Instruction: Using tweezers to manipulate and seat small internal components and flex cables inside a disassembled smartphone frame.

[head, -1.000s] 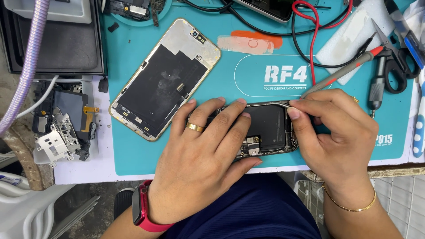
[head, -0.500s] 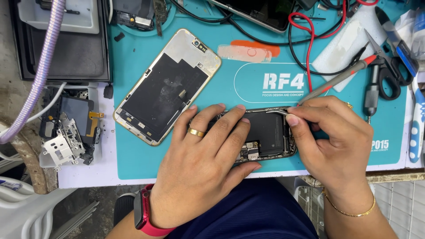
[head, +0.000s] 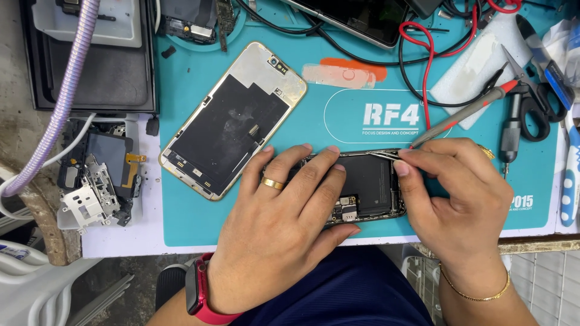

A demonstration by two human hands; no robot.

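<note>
My left hand [head: 284, 229] lies flat over the opened phone body [head: 362, 186], fingers spread, pinning it down on the teal mat [head: 193, 223] near the front edge. Phone's long axis runs left to right. My right hand [head: 453, 199] pinches fine tweezers [head: 383, 155], tips pointing left at its top edge. Beyond, the detached screen [head: 232, 121] lies diagonally.

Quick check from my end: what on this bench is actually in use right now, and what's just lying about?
In use:
left hand pressing down the opened phone body
right hand pinching tweezers at its top edge

Lying about:
detached screen panel
scissors
red probe
metal bracket
</note>
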